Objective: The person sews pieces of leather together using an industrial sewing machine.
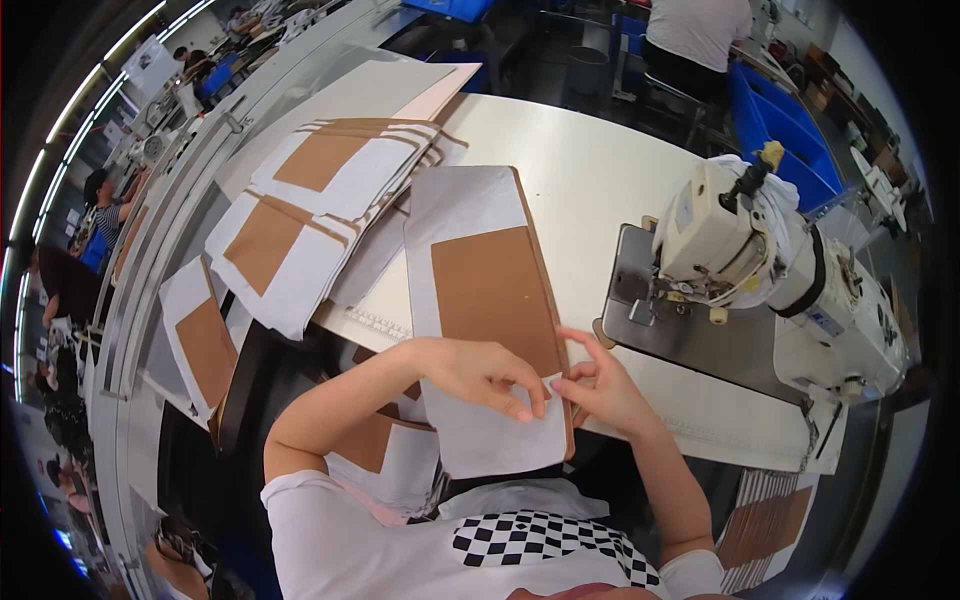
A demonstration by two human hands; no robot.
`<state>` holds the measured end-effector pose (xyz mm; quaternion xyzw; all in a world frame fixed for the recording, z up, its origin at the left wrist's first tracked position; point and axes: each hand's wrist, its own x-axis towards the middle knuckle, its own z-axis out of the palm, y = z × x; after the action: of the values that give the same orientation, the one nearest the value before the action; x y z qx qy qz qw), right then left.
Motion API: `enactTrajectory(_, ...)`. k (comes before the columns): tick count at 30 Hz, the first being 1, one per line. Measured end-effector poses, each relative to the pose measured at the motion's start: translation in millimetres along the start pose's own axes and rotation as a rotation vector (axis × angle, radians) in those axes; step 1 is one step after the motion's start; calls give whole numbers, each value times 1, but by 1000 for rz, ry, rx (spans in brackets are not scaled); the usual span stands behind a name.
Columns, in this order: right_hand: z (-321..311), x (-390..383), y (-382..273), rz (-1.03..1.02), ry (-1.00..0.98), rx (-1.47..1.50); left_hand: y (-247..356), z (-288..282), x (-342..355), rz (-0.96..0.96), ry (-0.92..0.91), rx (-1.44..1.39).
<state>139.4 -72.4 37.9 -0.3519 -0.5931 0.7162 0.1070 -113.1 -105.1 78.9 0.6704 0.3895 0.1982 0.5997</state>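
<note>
In front of me lies a long white fabric panel [480, 435] with a brown rectangle [490, 290] across its middle and a brown strip along its right edge. It rests partly on the white table, and its near end hangs over the front edge toward my lap. My left hand [475, 372] is bent over the panel's lower right part, its fingers curled with the tips close together; what they hold, if anything, is too small to make out. My right hand [600, 390] pinches the panel's right edge, with its index finger reaching farther up along that edge.
A white sewing machine [730, 240] stands on a metal plate at the right. Stacked brown-and-white panels [320, 165] lie at the left of the table [560, 130]. More panels [390, 455] lie below the front edge, and others [770, 525] at the lower right. Blue bins [785, 125] stand behind.
</note>
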Motion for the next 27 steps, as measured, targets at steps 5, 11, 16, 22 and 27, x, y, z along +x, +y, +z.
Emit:
enactTrajectory(5,17,-42,24,-42,60,-409,-41,-81,74,-37,741,532)
enactTrajectory(11,6,-100,80,-151,92,-525,-25,-79,134,-246,413,698)
enactTrajectory(16,-29,-102,26,-161,586,-391,-29,-28,137,-43,264,313)
enactTrajectory(22,-51,-20,27,7,723,-395,-22,28,147,302,544,715)
enactTrajectory(27,-57,-1,36,-121,857,-453,-37,22,162,595,439,1069)
